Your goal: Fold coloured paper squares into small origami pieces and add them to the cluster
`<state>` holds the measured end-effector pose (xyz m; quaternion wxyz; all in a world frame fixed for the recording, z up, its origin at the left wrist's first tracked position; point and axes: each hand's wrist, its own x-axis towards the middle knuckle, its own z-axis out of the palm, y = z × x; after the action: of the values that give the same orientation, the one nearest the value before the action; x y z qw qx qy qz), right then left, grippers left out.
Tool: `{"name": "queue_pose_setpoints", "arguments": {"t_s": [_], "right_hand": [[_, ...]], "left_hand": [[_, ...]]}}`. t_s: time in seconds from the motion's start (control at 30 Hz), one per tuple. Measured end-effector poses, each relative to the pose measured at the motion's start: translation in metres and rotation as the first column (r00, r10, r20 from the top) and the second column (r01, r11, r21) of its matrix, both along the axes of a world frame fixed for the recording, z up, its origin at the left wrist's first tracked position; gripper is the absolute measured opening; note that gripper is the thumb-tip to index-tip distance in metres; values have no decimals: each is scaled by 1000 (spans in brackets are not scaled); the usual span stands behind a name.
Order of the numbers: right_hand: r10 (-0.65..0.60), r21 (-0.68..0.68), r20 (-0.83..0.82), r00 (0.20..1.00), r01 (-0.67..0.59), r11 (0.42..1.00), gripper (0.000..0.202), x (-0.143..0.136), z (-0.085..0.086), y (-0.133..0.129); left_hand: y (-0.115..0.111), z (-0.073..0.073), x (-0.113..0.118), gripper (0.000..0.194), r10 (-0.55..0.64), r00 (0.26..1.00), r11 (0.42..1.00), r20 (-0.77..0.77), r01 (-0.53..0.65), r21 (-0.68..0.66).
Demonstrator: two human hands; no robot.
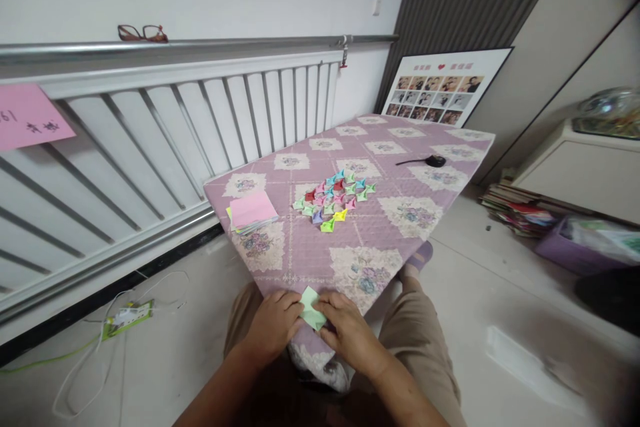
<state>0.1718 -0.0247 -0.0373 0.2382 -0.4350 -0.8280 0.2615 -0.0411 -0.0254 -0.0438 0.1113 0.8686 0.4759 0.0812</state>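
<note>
Left hand [275, 321] and right hand [350, 328], fingers bent, grasp opposite edges of partly folded pale-green paper [311, 310] by near corner of floral tablecloth [300, 257].

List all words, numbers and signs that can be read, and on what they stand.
"61", on the pink sheet by the radiator; the mark before it and the characters after it are too blurred.
A red heart, on the photo board; the characters on both sides are too blurred.
</note>
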Motion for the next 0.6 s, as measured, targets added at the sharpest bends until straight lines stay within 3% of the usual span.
{"name": "queue_pose_setpoints", "arguments": {"t_s": [0.33,0.6], "right_hand": [[58,-5,-37,998,-58,998,30,4,8,3],[-115,4,138,984,116,993,26,-13,-1,12]], "left_hand": [[1,-7,2,17,27,982,998,189,-36,46],[7,-7,6,19,99,960,993,261,-110,30]]}}
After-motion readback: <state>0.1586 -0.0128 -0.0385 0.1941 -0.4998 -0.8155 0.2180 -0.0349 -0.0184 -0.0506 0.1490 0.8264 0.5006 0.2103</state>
